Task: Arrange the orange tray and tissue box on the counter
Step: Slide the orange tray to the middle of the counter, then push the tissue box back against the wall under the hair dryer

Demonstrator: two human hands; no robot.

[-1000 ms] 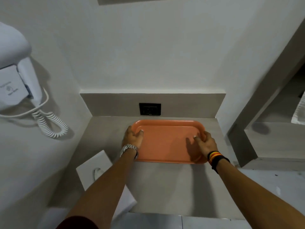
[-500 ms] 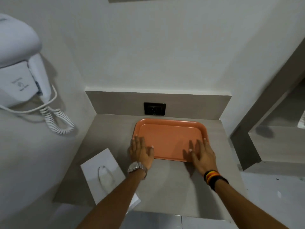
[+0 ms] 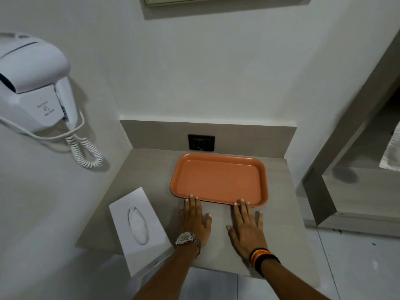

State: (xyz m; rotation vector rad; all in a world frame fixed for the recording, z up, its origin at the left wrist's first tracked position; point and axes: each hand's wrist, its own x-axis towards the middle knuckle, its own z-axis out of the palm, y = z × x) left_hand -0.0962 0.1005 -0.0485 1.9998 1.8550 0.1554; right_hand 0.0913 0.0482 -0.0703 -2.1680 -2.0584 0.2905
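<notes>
Resting flat w/ fingers (image 3: pixel 191 204) spread and straight, the left hand (image 3: pixel 195 221) lies palm-down on the grey stone-look bench (image 3: pixel 218 254), fingertips touching the near rim of the flat rectangular orange plastic tray (image 3: pixel 219 179); the right hand (image 3: pixel 246 228) does the same, fingers just meeting the rim further right. Neither hand has hold of anything, both fully open. Tray sits toward the back-right of the bench, near the wall, just below the black wall socket (image 3: pixel 201 142), lying flat. Prob. light, rigid, smooth plastic w/ a raised lip, so it should slide easily on the bench w/ a nudge at the rim; to lift, pinch the lip at both short ends. The white rectangular cardboard tissue box (image 3: pixel 139 229) w/ an oval slot on top sits at the front-left, skewed, its near corner overhanging the bench edge, well apart from the tray. Likely light and crushable, so grip the long side walls, not the slot; could tip off if bumped. A white wall-mounted hair dryer (image 3: pixel 32 83) w/ coiled cord hangs on the left wall.
</notes>
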